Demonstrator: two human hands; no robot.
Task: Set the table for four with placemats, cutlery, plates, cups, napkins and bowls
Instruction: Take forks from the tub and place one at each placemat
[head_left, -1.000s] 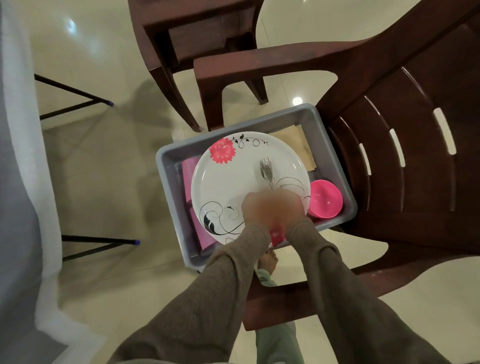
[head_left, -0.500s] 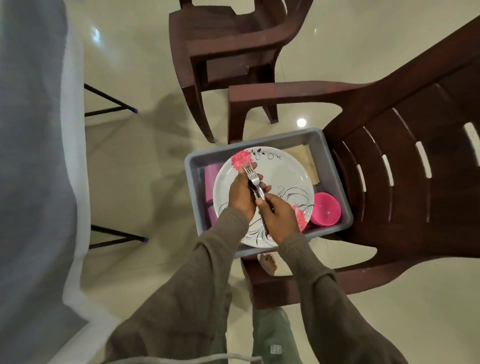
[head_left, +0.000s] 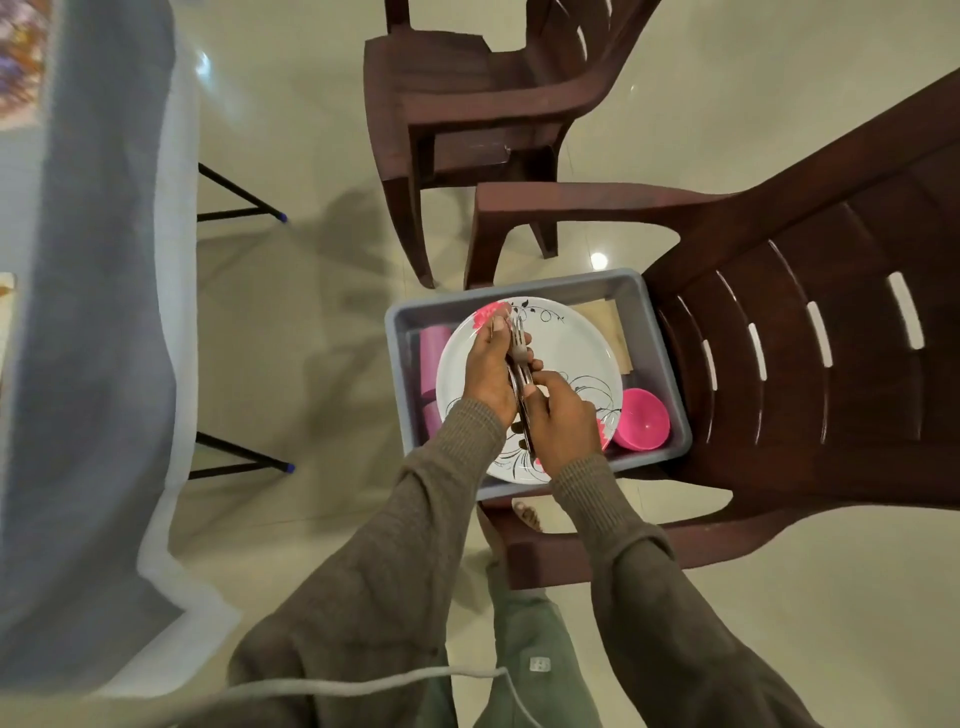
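Both hands have risen slightly, left hand (head_left: 488, 371) and right hand (head_left: 563, 426) gripping steel cutlery (head_left: 519, 358) above the white floral plate (head_left: 571, 353); carrying it tableward likely follows.

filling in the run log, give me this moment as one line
phase: gathering cutlery | left hand: grips cutlery | right hand: pinches same bundle | below: plate in grey bin on chair

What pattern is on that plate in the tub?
The plate is white with pink flowers and black swirling vines, seen in the head view.
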